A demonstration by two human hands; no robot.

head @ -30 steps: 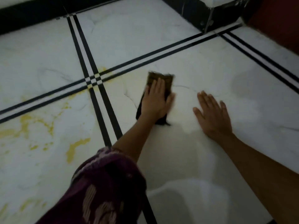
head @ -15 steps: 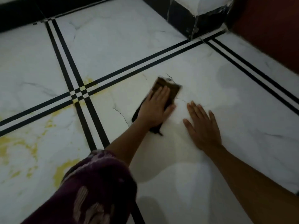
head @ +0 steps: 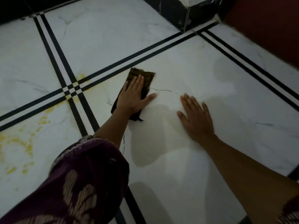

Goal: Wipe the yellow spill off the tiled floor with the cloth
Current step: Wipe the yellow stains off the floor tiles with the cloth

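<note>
Pressing flat, the fingers [head: 137, 81] of my left hand [head: 134, 98] lie straight and together on the dark brown folded cloth [head: 146, 76], loading it for wiping. My right hand [head: 195, 117] braces on the white tiled floor [head: 178, 59], fingers slightly spread. The yellow smeared spill [head: 24, 143] lies well left, beyond black double stripes [head: 87, 110].

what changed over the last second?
Little. The left hand still presses the cloth flat, nudged at most slightly toward the double black stripe; mostly the view shifted. Nothing gripped or released. The right hand stays flat on the floor; the yellow spill remains.
</note>
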